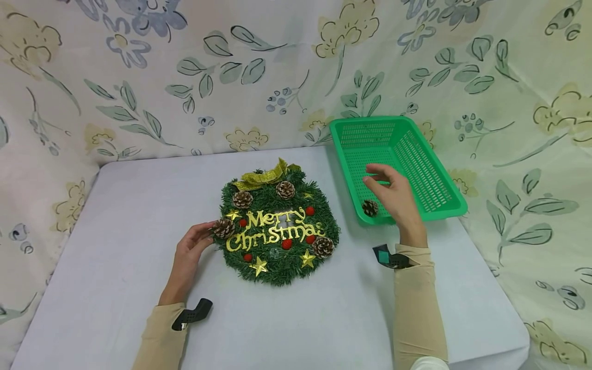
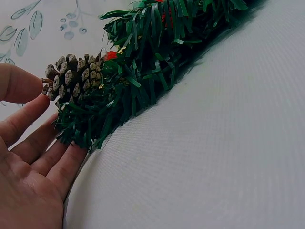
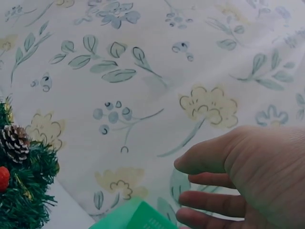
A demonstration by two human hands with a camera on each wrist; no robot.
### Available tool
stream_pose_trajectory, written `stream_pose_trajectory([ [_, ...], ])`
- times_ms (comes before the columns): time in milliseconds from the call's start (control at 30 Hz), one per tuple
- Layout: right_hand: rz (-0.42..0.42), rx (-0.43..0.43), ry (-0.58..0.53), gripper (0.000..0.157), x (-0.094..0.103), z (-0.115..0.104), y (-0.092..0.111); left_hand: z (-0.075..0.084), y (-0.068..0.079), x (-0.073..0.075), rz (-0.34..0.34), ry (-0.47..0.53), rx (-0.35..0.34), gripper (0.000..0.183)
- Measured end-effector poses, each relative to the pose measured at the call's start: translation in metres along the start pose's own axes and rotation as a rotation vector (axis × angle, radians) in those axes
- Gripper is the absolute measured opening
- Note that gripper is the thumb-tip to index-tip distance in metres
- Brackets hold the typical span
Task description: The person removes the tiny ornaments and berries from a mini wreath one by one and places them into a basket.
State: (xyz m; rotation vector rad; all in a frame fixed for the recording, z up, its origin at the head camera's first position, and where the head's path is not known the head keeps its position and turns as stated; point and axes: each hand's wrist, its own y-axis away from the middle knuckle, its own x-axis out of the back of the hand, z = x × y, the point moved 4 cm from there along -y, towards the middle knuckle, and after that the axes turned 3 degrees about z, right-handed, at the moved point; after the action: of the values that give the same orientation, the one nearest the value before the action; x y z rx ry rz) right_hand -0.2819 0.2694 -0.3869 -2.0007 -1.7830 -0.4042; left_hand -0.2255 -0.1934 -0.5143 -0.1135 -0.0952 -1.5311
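A green tinsel wreath with gold "Merry Christmas" lettering lies on the white table. At its left edge is a brown pine cone, whose outer end my left hand pinches between thumb and index fingertips. In the left wrist view, the other fingers spread under the tinsel beside that pine cone. My right hand is over the green basket, fingers apart and loosely bent, holding nothing. Another pine cone lies in the basket's near left corner, below the hand.
More pine cones, red berries, gold stars and a gold bow decorate the wreath. The basket stands at the table's back right, close to a floral cloth that hangs behind. White tablecloth covers the table.
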Motion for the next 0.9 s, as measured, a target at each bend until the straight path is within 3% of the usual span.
stream_pose_trajectory([
  [433,-0.016,0.035,-0.039,0.042,-0.006,-0.010,0.001,0.000,0.001,0.000,-0.003,0.003,0.004,0.037],
  [633,-0.076,0.053,-0.099,0.041,-0.017,-0.016,0.005,-0.002,0.002,0.005,-0.003,-0.013,-0.006,0.037],
  [900,-0.189,0.176,-0.159,0.038,-0.025,-0.034,0.018,-0.002,-0.002,0.003,-0.020,-0.018,-0.021,0.037],
])
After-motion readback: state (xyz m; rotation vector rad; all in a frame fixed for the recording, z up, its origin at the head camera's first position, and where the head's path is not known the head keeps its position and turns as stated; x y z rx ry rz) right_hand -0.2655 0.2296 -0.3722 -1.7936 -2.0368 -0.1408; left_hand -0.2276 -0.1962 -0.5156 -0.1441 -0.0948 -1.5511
